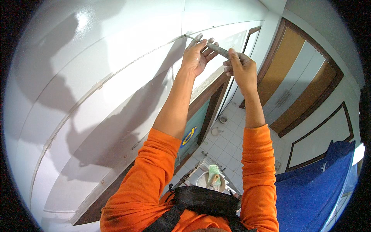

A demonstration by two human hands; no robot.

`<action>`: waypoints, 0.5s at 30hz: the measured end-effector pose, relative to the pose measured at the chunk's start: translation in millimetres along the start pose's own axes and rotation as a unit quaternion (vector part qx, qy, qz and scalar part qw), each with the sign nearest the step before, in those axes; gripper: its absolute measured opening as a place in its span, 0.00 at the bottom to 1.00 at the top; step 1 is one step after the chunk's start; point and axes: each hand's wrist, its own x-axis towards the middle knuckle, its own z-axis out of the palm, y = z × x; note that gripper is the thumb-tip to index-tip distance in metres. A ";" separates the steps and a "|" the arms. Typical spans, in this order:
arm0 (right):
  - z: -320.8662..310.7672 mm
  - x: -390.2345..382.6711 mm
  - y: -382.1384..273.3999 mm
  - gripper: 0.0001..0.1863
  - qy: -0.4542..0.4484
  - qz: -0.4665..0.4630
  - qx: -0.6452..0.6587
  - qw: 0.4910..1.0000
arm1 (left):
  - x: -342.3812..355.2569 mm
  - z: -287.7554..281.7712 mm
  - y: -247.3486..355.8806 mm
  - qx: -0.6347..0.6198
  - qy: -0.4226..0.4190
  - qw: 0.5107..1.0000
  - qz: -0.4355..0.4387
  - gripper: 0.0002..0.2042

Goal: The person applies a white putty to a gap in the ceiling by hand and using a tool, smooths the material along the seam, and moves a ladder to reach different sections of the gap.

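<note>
Both arms reach up in orange sleeves toward a white panelled wall (pixel 112 50). Between my hands is a grey, roughly cylindrical tool with a thin tip (pixel 218 49); its exact kind does not show clearly. The tip meets a seam (pixel 154 48) high on the wall, or comes very close to it. My left hand (pixel 194 58) steadies the front part between thumb and fingers. Gripping the thicker rear end is my right hand (pixel 241 69), thumb along the top. Pale smears mark the fingers of both hands.
Far below, a white bucket (pixel 203 181) holds a green item and something with a wooden handle. White floor tiles (pixel 228 145) lie beneath. At right are a brown-framed door (pixel 297 73) and a blue cloth (pixel 309 193). A black strapped bag (pixel 206 197) hangs at my chest.
</note>
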 end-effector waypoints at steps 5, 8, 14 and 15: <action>0.1 4.3 7.0 0.19 0.012 -0.108 -0.038 0.993 | 3.0 -3.6 1.2 0.001 -0.020 1.000 0.001 0.17; -4.5 2.4 -2.3 0.20 -0.017 0.020 0.015 1.000 | 1.9 -1.5 1.0 0.003 -0.016 1.000 -0.005 0.16; 0.0 -5.5 -6.0 0.21 -0.013 0.014 0.002 1.000 | -2.7 0.1 5.4 0.021 -0.011 1.000 -0.017 0.15; 0.2 -3.4 -7.9 0.22 -0.029 0.052 0.019 0.998 | -3.0 -0.5 5.5 0.020 -0.006 1.000 -0.014 0.15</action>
